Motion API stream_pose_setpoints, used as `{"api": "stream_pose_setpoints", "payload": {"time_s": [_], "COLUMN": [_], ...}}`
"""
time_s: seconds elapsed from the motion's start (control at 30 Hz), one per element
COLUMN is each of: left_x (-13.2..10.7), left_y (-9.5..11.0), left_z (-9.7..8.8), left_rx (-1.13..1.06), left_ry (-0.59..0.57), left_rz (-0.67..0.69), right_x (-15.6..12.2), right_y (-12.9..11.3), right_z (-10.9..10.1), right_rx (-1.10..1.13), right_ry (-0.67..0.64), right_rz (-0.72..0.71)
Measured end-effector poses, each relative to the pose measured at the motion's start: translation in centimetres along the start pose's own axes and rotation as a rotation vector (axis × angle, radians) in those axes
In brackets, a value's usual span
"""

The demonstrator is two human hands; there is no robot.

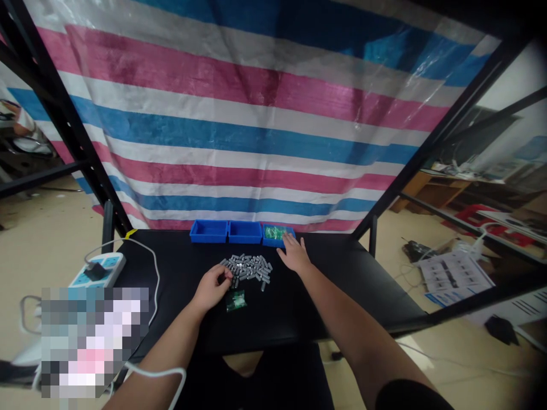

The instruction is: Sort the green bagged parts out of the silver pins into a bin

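Note:
A loose pile of small grey cylinders (252, 267) lies on the black table. At the pile's left edge is my left hand (212, 288), its fingers curled in towards the thumb; whatever sits between the fingertips is too small to make out. Just below the pile rests a small clear packet with green and white on it (236, 300). My right hand (294, 254) reaches to the right blue tray (273, 243), fingers spread over its front right corner. Green-printed packets (274, 232) lie inside that tray, partly covered by the fingers.
Two more blue trays, a left one (208, 238) and a middle one (245, 239), stand in the row. A power strip (111, 266) and white cable (157, 273) lie at the table's left. Behind hangs a striped sheet (256, 136) between black frame posts (77, 134).

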State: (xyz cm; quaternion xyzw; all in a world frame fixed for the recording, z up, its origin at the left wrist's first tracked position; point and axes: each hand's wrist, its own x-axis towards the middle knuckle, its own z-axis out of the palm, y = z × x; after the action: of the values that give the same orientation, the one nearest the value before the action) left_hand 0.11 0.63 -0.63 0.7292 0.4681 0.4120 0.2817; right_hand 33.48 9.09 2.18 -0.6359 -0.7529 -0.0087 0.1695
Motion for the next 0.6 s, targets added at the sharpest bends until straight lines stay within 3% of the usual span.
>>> {"api": "stream_pose_setpoints", "payload": {"time_s": [0.13, 0.27, 0.47, 0.6], "left_x": [0.0, 0.1, 0.0, 0.0], "left_y": [0.2, 0.3, 0.3, 0.4], "left_z": [0.0, 0.0, -0.1, -0.2], "left_rx": [0.002, -0.004, -0.013, -0.011], "left_ry": [-0.007, -0.007, -0.009, -0.008], "left_rz": [-0.017, -0.007, 0.005, 0.005], "right_x": [-0.5, -2.9, -8.0, -9.7], "right_y": [-1.1, -5.0, -12.2, -14.4], "right_z": [-0.9, -2.5, -3.5, -2.5], "right_rx": [0.041, 0.132, 0.358, 0.397], "right_ry": [0.099, 0.197, -0.149, -0.225], "right_rz": [-0.015, -0.187, -0.532, -0.449]}}
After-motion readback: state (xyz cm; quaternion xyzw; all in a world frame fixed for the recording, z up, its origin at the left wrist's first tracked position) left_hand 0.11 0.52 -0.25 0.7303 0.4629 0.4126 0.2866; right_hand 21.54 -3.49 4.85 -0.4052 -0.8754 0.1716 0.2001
